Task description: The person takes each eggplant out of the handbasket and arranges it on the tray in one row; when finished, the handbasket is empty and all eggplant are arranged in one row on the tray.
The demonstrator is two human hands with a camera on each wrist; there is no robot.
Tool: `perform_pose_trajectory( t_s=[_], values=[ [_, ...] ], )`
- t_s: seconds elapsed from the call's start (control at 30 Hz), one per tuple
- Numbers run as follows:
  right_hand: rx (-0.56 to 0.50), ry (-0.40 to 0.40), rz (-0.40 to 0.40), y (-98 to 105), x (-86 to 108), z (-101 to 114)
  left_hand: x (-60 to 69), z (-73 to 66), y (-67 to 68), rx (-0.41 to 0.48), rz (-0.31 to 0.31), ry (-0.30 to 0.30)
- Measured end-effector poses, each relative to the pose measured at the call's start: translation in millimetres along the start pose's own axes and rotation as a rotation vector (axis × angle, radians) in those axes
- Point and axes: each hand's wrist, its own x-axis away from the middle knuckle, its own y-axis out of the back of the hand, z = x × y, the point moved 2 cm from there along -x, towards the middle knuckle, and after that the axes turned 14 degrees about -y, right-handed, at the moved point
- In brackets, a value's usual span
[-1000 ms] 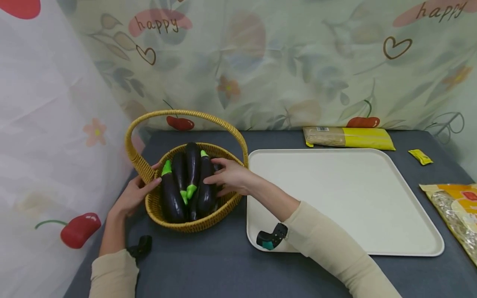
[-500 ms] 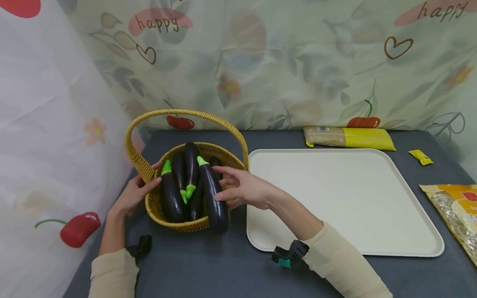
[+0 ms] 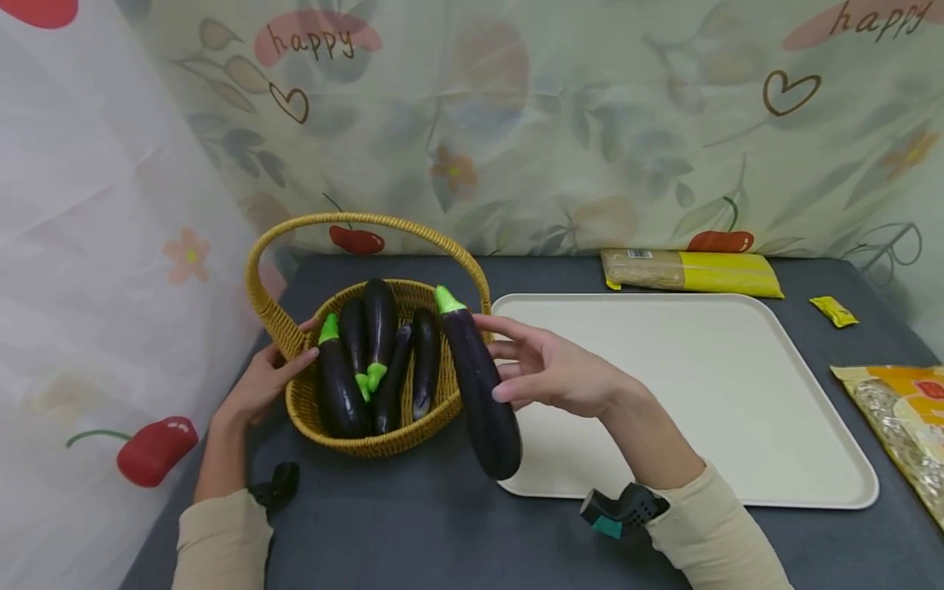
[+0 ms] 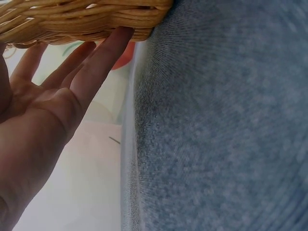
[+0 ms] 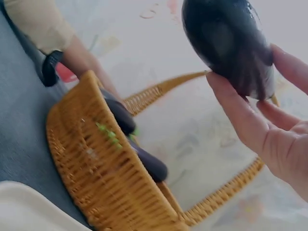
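Note:
My right hand holds an eggplant by its side between thumb and fingers, above the space between the basket and the white tray. Its green cap points up and away, its dark end down and toward me. In the right wrist view the eggplant is pinched in the fingertips. My left hand holds the left side of the wicker basket, thumb at the rim near the handle base. In the left wrist view its fingers touch the wicker from outside. Several eggplants lie in the basket.
The white tray lies right of the basket. Behind it is a yellow-and-clear packet. A small yellow packet and a larger orange bag lie at the right. Patterned cloth hangs along the back.
The right hand has lifted one eggplant out of the basket and carried it right, toward the tray. Two slimmer eggplants beneath now show. The left hand has stayed at the basket.

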Motion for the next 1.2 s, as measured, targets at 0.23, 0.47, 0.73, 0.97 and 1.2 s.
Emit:
perform_pose_trajectory(
  t_s=[0.23, 0.47, 0.73, 0.97, 1.2],
  values=[
    [-0.028, 0.166, -0.028, 24.3, 20.5, 11.1, -0.6, 1.2, 0.0, 0.029, -0.002, -0.003],
    [-0.104, 0.217, -0.235, 57.6, 29.6, 12.7, -0.8, -0.5, -0.4, 0.051, -0.008, 0.011],
    [-0.066, -0.065, -0.478, 90.4, 6.7, -13.6, -0.6, -1.0, -2.1, 0.056, -0.015, 0.015],
    [-0.085, -0.186, -0.473, 104.6, -13.0, -40.9, -0.4, -1.9, -2.3, 0.05, -0.016, 0.019],
    [-0.1, -0.265, -0.458, 105.6, -27.4, -60.8, -0.4, -0.5, -1.3, 0.033, -0.01, 0.022]
  ],
)
